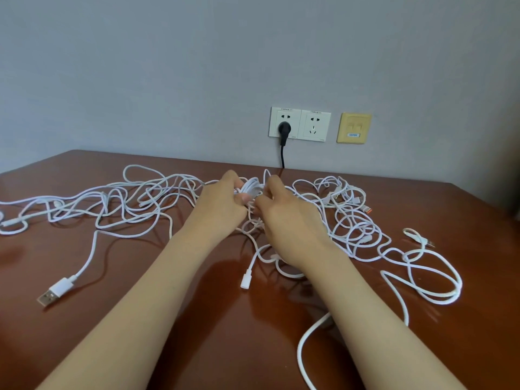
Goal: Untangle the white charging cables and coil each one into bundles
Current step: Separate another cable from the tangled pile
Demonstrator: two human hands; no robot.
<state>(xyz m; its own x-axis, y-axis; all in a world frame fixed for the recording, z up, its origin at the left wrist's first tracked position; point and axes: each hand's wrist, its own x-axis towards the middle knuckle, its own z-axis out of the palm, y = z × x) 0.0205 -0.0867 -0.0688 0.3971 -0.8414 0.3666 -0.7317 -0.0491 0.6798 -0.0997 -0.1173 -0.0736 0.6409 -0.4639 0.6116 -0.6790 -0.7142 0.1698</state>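
Both hands meet at mid-table: left hand [222, 204] and right hand [284, 218], fingers curled, pinch a small coil [251, 187]. Other cables [355, 229] sprawl tangled across the table [28, 333], USB plug [47, 296] front-left.

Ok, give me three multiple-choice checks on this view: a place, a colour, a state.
1. Where does the silver USB-A plug lie? A) near-left on the reddish-brown wooden table B) by the wall C) in a hand
2. Colour of the round plug in the white wall socket? A) white B) black C) yellow
3. What are the left hand and right hand doing? A) lying flat B) hanging idle C) gripping a small coil of white charging cable
1A: it lies at the table's front left; 2B: dark against the white plate; 3C: both hands' fingers curl round the coil.
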